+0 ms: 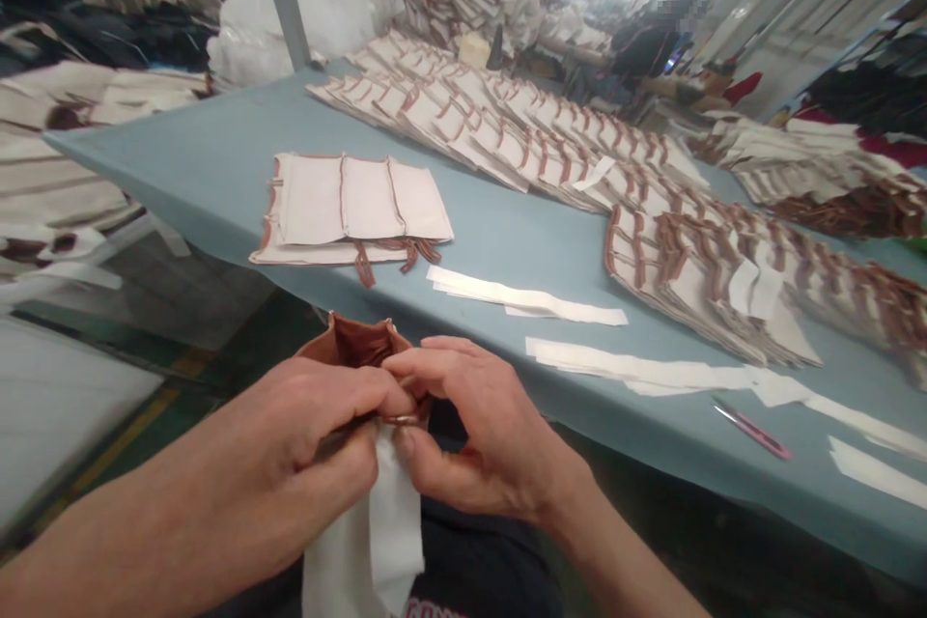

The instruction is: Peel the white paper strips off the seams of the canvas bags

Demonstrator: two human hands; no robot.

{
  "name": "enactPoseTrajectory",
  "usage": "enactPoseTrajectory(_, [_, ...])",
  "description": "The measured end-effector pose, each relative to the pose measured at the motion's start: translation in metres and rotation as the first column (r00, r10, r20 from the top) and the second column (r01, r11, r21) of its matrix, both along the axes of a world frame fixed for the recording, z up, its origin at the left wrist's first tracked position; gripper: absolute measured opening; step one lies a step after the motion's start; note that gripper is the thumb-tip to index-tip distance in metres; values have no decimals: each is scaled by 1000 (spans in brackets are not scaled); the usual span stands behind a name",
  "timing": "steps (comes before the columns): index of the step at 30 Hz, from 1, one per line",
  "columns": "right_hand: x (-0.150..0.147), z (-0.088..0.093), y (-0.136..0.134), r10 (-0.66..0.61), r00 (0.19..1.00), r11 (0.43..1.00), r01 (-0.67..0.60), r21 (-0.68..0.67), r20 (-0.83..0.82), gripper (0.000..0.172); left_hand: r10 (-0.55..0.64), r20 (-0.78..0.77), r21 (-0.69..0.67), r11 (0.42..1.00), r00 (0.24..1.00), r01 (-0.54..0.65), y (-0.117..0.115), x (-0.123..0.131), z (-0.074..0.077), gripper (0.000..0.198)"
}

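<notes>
Both of my hands pinch the edge of a brown-and-white sewn fabric piece (pixel 362 340) in front of the table's near edge. My left hand (pixel 319 435) has its thumb and fingers closed on the edge from the left. From the right, my right hand (pixel 478 425) pinches the same edge, its fingertips meeting those of the left. A white cloth strip (pixel 395 521) hangs below the fingers over my lap. Whether that strip is joined to the piece is hidden by my fingers. The brown inside of the piece shows above my knuckles.
On the blue-green table (pixel 217 130) lie two stacked cream panels (pixel 366 198) with brown binding. Long overlapping rows of similar panels (pixel 507 126) stretch behind. White strips (pixel 528 296) and a pink-handled tool (pixel 753 427) lie near the front edge. A person (pixel 644 43) sits far back.
</notes>
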State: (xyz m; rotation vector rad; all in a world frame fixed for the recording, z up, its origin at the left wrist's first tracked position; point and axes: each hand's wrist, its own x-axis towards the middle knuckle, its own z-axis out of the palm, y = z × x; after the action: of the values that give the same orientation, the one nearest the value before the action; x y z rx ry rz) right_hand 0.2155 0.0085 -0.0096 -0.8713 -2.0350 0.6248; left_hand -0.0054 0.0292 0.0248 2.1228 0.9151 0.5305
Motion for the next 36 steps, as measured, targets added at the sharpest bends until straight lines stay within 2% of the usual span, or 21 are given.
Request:
enactPoseTrajectory(3, [-2,7,1,18,993,990,-2,-141,115,12,68,30,100,992,997,-71,-3,1,8,23])
enactPoseTrajectory(5, [-2,11,0,54,988,970,-17,-244,146,22,135,31,141,980,990,-138,-6,1,8,21])
enactPoseTrajectory(7, [-3,12,-1,73,989,956,-32,-293,129,29,151,22,156,976,988,-152,-8,0,6,21])
enactPoseTrajectory(10, [-5,11,-2,64,997,939,-42,-341,53,26,125,47,192,973,991,-132,-10,-2,-2,22])
enactPoseTrajectory(13, [-5,5,-2,31,998,895,-53,-444,-56,20,85,84,259,960,993,-104,-12,-4,-15,24])
enactPoseTrajectory(17, [-4,-6,-3,-17,974,768,-133,-627,-227,20,30,128,304,950,991,-68,-14,-5,-37,25])
enactPoseTrajectory(20, [-8,-18,-8,-122,924,613,-218,-760,-363,30,-7,187,264,963,982,-43,-16,-3,-50,25])
enactPoseTrajectory(23, [-14,-32,-14,-246,834,469,-344,-814,-494,44,13,207,187,981,978,-53,-19,-2,-60,25])
enactPoseTrajectory(25, [-18,-39,-16,-289,788,424,-404,-811,-544,45,40,176,152,986,984,-67,-20,-1,-64,24])
enactPoseTrajectory(28, [-18,-41,-15,-294,777,415,-420,-807,-556,39,38,150,195,978,988,-68,-20,0,-67,23])
enactPoseTrajectory(31, [-12,-31,-14,-255,840,430,-345,-835,-479,27,36,157,238,969,987,-73,-22,3,-65,24])
enactPoseTrajectory(36, [-2,-14,-21,-216,910,460,-226,-859,-355,18,150,131,204,963,980,-175,-25,7,-54,16])
